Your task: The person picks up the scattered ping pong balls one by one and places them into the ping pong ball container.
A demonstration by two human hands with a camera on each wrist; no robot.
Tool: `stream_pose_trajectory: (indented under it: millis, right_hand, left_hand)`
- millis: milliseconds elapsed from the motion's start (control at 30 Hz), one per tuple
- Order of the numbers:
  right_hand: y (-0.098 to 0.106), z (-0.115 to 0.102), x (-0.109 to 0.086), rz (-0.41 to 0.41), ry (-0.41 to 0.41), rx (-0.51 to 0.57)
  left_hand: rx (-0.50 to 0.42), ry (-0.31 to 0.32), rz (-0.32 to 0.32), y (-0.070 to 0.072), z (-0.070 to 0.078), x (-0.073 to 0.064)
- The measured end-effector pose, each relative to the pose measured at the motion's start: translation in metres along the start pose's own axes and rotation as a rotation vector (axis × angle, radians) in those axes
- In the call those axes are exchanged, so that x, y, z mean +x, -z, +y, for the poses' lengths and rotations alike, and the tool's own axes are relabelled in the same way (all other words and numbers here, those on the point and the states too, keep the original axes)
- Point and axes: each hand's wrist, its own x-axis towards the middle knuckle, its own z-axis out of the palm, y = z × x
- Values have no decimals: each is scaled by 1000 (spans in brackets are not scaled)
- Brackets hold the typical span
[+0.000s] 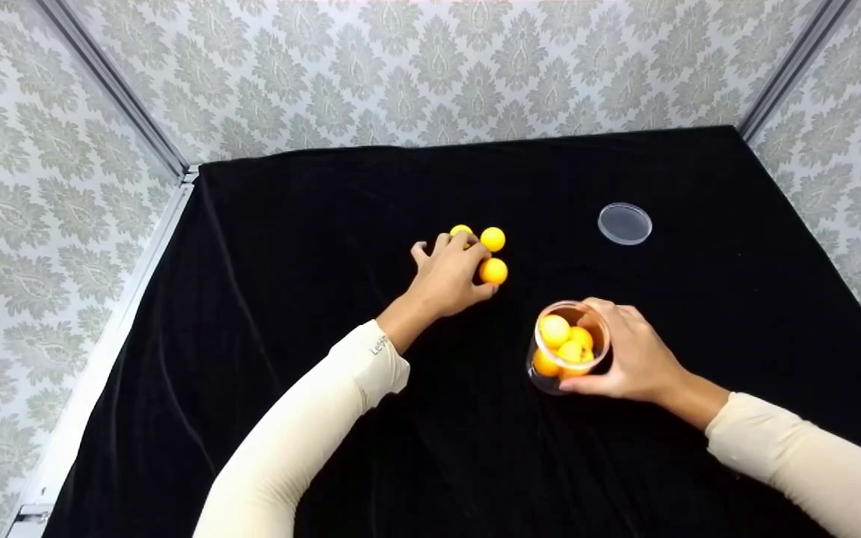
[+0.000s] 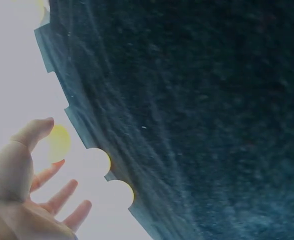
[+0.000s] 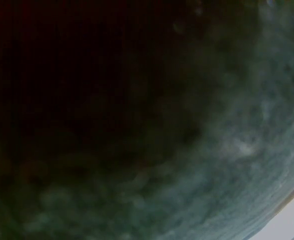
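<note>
Above black cloth (image 1: 311, 239), left hand (image 1: 449, 276) straddles orange ball (image 1: 495, 271); whether fingers pinch it, I can't tell. Right hand (image 1: 636, 355) grips clear jar (image 1: 544, 383); I should centre pinch, hold jar steady.

Balls (image 1: 554, 330) in jar (image 1: 543, 382), lid (image 1: 625, 224) behind it

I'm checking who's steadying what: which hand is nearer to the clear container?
Right. The right hand grips the clear container; the left hand is apart from it, to the left and farther forward, at the loose balls.
</note>
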Motion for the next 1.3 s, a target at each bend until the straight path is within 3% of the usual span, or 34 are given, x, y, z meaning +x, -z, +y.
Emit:
stream_pose_trajectory:
  millis: [333,533,733,1300]
  right_hand:
    - [0,1,1,7,27,-5]
    - [0,2,1,6,25,-1]
    - [0,2,0,7,26,-12]
    - [0,3,0,2,20,11]
  left_hand:
    - [-58,-88,40,18,21,-5]
    - [-104,-176,77,33,44,-14]
    - [-88,-253,90,43,67,-26]
    - [-48,-373,88,44,97,-45]
